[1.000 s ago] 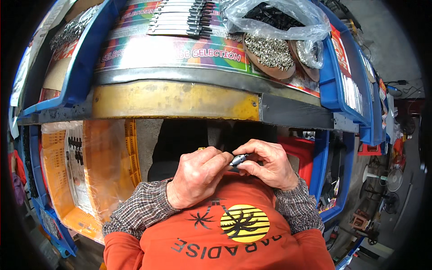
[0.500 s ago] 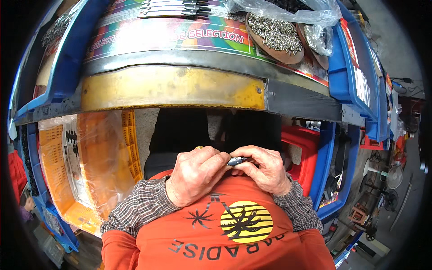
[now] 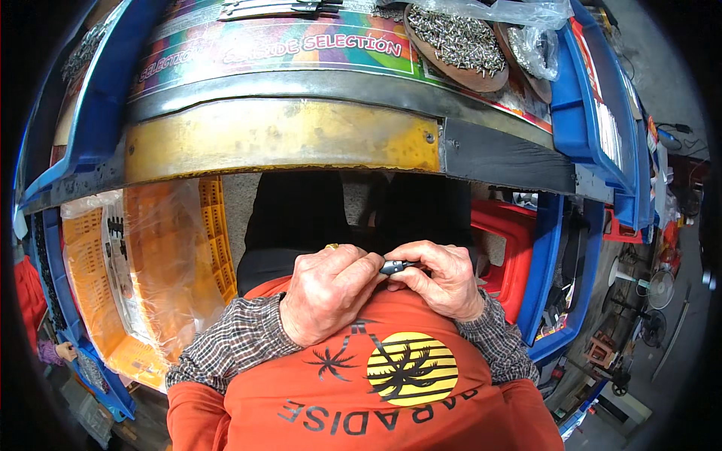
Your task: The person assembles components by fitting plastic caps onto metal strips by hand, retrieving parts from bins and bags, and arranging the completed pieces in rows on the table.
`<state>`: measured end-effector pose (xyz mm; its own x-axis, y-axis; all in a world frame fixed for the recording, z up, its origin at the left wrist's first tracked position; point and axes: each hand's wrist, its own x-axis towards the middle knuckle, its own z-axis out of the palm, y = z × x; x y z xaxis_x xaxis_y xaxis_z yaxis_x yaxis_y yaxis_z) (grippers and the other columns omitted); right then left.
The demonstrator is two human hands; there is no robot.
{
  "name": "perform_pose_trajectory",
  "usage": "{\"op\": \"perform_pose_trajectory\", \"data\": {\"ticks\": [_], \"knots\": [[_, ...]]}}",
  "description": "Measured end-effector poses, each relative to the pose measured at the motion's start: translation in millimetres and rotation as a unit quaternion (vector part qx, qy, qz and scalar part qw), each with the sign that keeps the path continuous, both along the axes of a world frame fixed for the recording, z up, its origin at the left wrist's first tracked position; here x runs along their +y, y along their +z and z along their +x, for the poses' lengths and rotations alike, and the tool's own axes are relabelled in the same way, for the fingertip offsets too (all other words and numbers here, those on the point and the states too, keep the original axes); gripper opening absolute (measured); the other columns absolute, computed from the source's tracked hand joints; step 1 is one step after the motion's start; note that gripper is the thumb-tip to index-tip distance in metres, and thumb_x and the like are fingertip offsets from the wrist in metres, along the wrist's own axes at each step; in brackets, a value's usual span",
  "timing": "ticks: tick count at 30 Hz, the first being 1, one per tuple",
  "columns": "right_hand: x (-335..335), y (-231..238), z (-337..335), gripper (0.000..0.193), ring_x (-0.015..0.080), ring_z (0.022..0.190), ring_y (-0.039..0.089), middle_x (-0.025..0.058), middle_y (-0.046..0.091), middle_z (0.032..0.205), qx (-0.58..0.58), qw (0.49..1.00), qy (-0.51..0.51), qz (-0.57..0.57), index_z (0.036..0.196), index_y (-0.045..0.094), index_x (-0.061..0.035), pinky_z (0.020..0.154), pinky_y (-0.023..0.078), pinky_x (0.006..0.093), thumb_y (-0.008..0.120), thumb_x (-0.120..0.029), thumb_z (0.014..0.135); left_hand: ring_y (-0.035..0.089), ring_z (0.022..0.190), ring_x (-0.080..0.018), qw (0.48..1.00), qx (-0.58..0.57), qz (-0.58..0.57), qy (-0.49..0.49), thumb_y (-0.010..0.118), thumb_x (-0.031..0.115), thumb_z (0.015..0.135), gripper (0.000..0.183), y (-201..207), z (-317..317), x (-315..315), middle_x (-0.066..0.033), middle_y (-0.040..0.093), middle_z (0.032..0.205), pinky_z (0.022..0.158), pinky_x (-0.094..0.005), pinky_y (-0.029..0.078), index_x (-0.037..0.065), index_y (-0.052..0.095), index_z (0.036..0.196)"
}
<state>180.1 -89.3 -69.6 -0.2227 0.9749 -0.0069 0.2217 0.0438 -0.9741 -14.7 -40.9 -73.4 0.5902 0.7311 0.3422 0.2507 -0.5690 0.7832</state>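
Close in front of my orange shirt, my two hands meet over a small dark handle [image 3: 392,267] with pale rivet-like dots. My left hand [image 3: 325,292] is closed round its left end, fingers curled and a ring showing. With thumb and fingers my right hand [image 3: 440,279] pinches the thin black tip on the other side. Only the short middle stretch of the handle shows; the rest is hidden inside my fingers, so I cannot see whether a blade is attached.
The bench edge [image 3: 282,139] crosses ahead, with black-handled knives [image 3: 304,9] and a dish of metal rivets [image 3: 459,43] on top. Blue bins [image 3: 594,113] flank it. An orange crate [image 3: 98,278] stands left, a red stool [image 3: 519,233] right. Another person's hand [image 3: 66,351] shows far left.
The bench sits slightly higher in the view. My hands keep their grip on the handle, barely moving. At the far left the other person's hand has come further into view.
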Motion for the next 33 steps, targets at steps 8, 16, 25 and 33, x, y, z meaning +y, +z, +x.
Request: {"op": "perform_pose_trajectory", "data": {"ticks": [8,16,25,33], "knots": [[1,-4,-1,0.016,0.0142,0.070,0.067,0.0099,0.067,0.084,-0.005,1.000,-0.001,0.027,0.103,0.061,0.0045,0.062,0.055,0.0246,0.062,0.002,0.087,0.061,0.059,-0.0225,1.000,0.010,0.013,-0.014,0.074,-0.001,0.067,0.024,-5,-1,4,-0.0088,0.061,0.073,0.051,-0.0311,0.048,0.002,0.063,0.088],[-2,-8,-4,0.016,0.0139,0.071,0.068,0.0098,0.067,0.085,0.031,0.999,-0.019,-0.001,0.103,0.062,0.0044,0.063,0.056,0.0240,0.062,0.002,0.087,0.062,0.060,-0.0220,1.000,0.009,0.019,-0.013,0.075,0.000,0.067,0.024,-3,0,2,-0.0085,0.061,0.073,0.052,-0.0307,0.049,0.002,0.063,0.087],[3,-9,-1,0.016,0.0152,0.072,0.069,0.0106,0.068,0.087,0.008,0.999,-0.026,0.033,0.103,0.062,0.0037,0.063,0.056,0.0244,0.064,0.001,0.087,0.062,0.060,-0.0227,0.999,-0.014,0.032,0.014,0.075,-0.001,0.065,0.025,-6,4,5,-0.0091,0.061,0.073,0.052,-0.0314,0.049,0.001,0.062,0.087],[18,11,3,0.018,0.0172,0.074,0.067,0.0114,0.067,0.088,-0.011,0.999,-0.027,0.031,0.101,0.063,0.0029,0.064,0.054,0.0269,0.067,0.000,0.084,0.061,0.060,-0.0229,0.998,-0.020,0.061,0.000,0.075,0.000,0.066,0.026,7,6,23,-0.0087,0.062,0.074,0.052,-0.0315,0.048,0.002,0.063,0.089]]}}
